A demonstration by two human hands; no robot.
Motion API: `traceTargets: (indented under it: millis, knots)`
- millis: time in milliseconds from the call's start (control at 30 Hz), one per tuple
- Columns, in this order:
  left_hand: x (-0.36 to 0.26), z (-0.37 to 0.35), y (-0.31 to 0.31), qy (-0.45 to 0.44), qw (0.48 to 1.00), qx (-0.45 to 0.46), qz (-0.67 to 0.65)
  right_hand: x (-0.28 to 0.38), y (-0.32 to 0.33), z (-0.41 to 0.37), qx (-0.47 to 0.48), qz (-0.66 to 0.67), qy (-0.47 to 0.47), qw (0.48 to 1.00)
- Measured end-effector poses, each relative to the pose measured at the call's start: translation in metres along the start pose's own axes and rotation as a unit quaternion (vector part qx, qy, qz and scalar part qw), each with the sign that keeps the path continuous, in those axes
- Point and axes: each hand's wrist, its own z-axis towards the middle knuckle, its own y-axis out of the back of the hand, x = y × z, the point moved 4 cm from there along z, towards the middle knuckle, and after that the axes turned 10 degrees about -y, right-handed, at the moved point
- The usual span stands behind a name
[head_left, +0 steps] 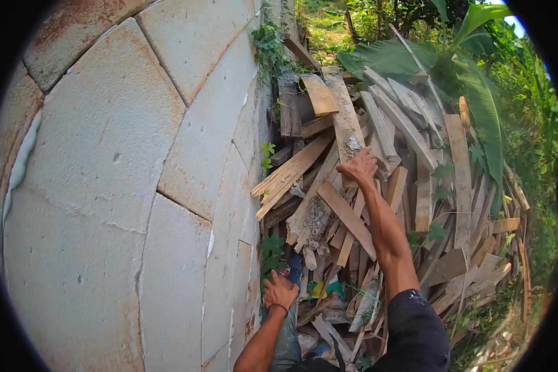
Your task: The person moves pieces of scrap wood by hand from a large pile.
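Pale block wall [99, 142] fills the scene to the left of a long, cement-crusted plank [342, 102], while sunlit greenery [328, 28] and a broad banana leaf [482, 111] crowd the ground beyond it and to its right. Scrap timber lies heaped around the plank at many angles. At the plank's near end, a person's right hand [359, 166] spans the wood, thumb at the left edge and fingers over the top, holding it just below a patch of grey crust; the underside of the grip is hidden. The bare forearm runs down from the plank to a dark sleeve [418, 328] spotted with white.

Well apart from the plank, below and to its left, the left hand [281, 291] hangs with fingers loosely spread, apparently holding nothing, a dark wristband [279, 308] at its wrist and a trouser leg [288, 341] behind it. Just left of the plank's far end sits a short plywood piece [320, 95]; lower on that side, a splintered board [294, 173] points toward the wall. Directly below the plank, a narrow brown board [347, 220] slants across the pile, and grey weathered boards [409, 133] lean to its right.
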Motion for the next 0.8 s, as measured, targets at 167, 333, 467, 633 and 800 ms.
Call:
traceTargets:
  millis: [167, 333, 467, 633, 800]
  knots:
    - [0.005, -0.033, -0.017, -0.004, 1.000, -0.025, 0.011, -0.110, 0.075, -0.054, 0.091, 0.045, 0.002, 0.995]
    - [0.004, -0.080, -0.026, -0.013, 1.000, -0.015, 0.007, -0.210, 0.102, -0.165, 0.376, 0.449, -0.175, 0.792]
    - [0.018, -0.104, -0.038, -0.011, 0.999, -0.035, 0.006, -0.286, 0.103, -0.265, 0.446, 0.600, -0.281, 0.602]
    - [0.032, -0.129, -0.080, -0.146, 0.969, -0.189, 0.070, -0.375, 0.103, -0.375, 0.463, 0.631, -0.255, 0.568]
    - [-0.039, -0.120, -0.116, -0.247, 0.932, -0.040, -0.261, -0.429, 0.154, -0.459, 0.372, 0.559, -0.284, 0.684]
